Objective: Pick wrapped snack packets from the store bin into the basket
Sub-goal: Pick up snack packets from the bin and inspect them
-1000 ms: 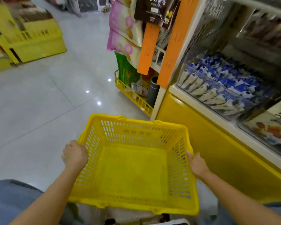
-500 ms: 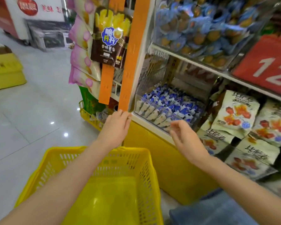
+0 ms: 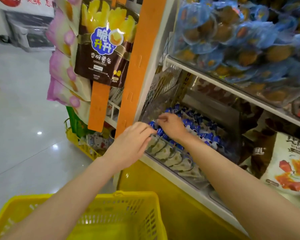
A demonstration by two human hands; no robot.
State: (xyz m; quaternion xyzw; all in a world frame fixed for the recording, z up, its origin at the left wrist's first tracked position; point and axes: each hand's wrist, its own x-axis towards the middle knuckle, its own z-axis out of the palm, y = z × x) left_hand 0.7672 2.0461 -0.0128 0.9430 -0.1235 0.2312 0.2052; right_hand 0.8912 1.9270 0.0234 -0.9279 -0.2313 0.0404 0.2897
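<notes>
**A:** How much has been done?

**B:** Nothing is seen in the basket [image 3: 128,198] below, though part of it is hidden. The packets [image 3: 197,134] are all lying in the bin [image 3: 185,158] on the shelf [image 3: 180,183].

**A:** And the hands?

**B:** The left hand [image 3: 133,141] is held at the bin's front, fingers nearly straight. The right hand [image 3: 171,125] is curled over the packets; whether one is gripped cannot be told. All the picking is judged left.

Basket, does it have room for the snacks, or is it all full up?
Yes. The yellow basket shows bare floor between its mesh walls, right of the left forearm; the part under the arm is hidden. The store bin is crowded: packets fill it, with the left hand and right hand at its left end.
</notes>
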